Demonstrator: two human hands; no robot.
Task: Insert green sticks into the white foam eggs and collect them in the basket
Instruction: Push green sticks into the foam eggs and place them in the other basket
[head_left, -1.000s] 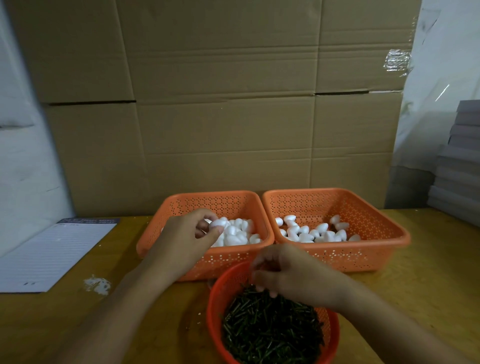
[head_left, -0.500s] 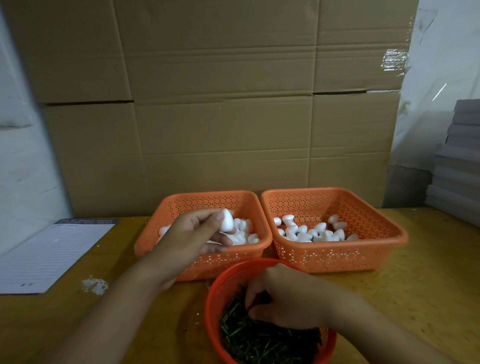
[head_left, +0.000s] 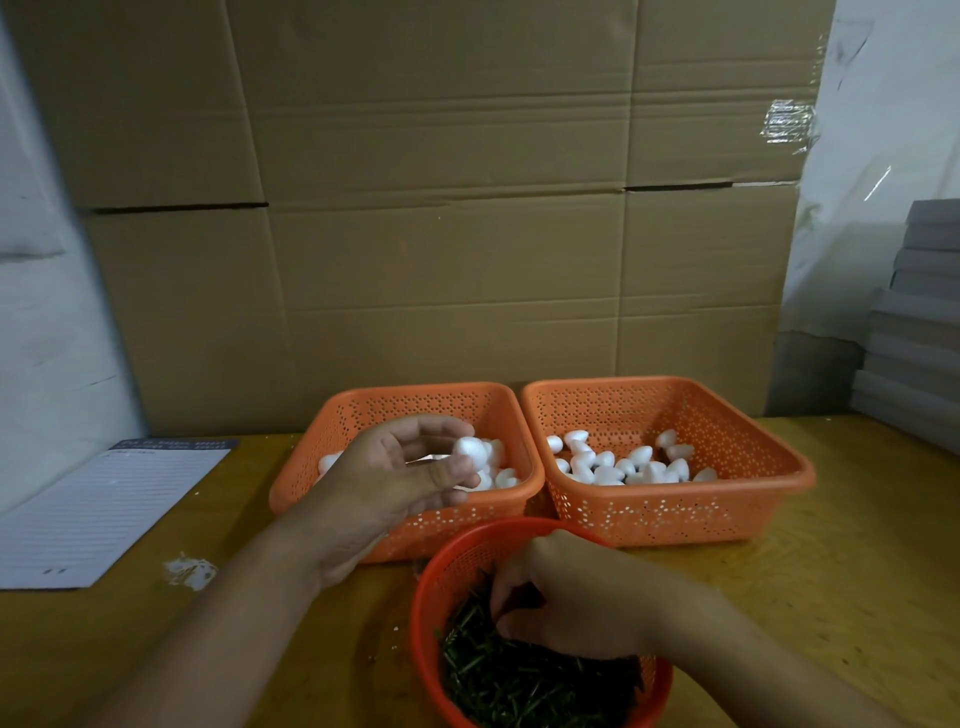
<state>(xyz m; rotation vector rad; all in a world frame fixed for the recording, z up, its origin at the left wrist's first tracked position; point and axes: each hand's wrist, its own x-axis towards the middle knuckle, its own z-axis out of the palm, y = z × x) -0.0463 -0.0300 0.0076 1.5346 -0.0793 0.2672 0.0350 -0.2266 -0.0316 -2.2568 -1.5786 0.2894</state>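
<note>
My left hand pinches a smooth white foam egg; my right hand, at 5 o'clock, curls fingers into dark green sticks, grip unclear.

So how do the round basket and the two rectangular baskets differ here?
The round basket is redder and nearest the person; the left rectangular basket and right rectangular basket are paler orange and sit behind it. It holds green sticks; they hold white foam eggs. All three are perforated plastic.
</note>
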